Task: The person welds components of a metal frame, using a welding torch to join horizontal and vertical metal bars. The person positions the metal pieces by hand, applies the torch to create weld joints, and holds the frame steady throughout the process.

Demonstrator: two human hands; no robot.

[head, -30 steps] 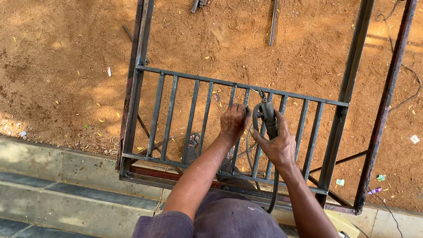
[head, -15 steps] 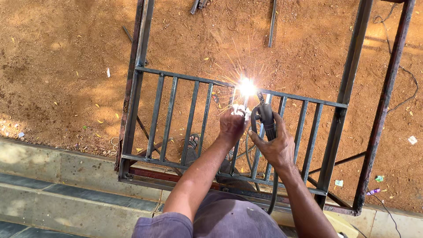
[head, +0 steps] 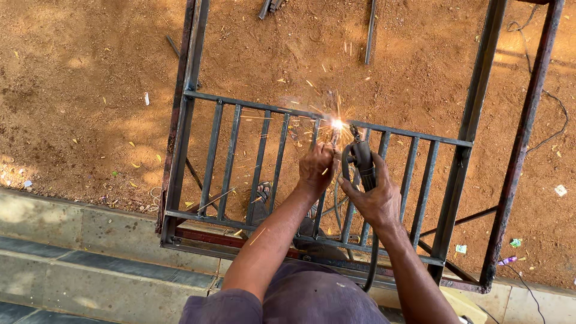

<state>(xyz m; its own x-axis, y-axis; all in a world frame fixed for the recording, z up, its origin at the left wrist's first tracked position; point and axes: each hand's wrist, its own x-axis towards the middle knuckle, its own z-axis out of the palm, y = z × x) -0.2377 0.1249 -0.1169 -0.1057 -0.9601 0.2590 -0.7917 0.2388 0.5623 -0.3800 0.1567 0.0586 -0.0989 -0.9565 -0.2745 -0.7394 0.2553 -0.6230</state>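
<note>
Arc still lit but dimmer than 0.5 s ago, spark [head: 338, 124] now on top rail at 12 o'clock of the hands. Right hand [head: 375, 198] grips electrode holder [head: 362, 161]; left hand [head: 316, 168] clenched on a bar of the metal grille [head: 258, 162]. Weld w/ rail ongoing.

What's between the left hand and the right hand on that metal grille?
In the head view, one upright bar of the grille stands between the left hand and the right hand, which grips the welding holder.

The single head-worn camera looks steeply down from above, at about arm's length, onto the metal grille [head: 336, 180] over dirt ground [head: 78, 90].
</note>
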